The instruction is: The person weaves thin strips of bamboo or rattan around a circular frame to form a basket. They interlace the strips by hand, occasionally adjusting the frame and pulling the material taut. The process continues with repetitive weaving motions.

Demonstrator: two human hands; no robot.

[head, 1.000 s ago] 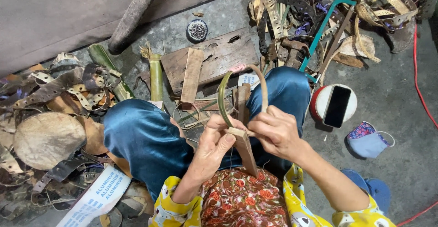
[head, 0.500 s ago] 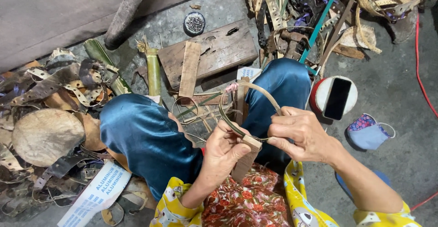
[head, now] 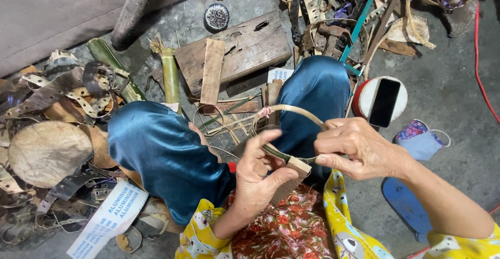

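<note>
Bamboo is what I am working here: a thin pale strip of split bamboo bent into a hoop (head: 291,112), its ends brought together over a small flat wooden block (head: 291,178) in front of my lap, between my knees in blue satin trousers (head: 166,155). My left hand (head: 260,173) is closed around the block and the strip's lower end, thumb pressing on top; my right hand (head: 359,149) pinches the strip's other end narrowly between thumb and forefinger, right beside the block. I judge the strip light and springy, stiff enough to want to straighten, so it will fight the bend and could slip from smooth fingers or crack if kinked sharply. A pinkish binding (head: 264,111) already ties the hoop on its far left side, which I would avoid tugging. The best hold seems to be close to the crossing of the ends, where both hands sit, keeping the curve even. Around me on the concrete floor (head: 453,92) lie a weathered wooden board (head: 250,48), a green bamboo stalk (head: 171,76), a round tin of nails (head: 216,16), and a dark phone on a red-and-white round container (head: 384,102).
</note>
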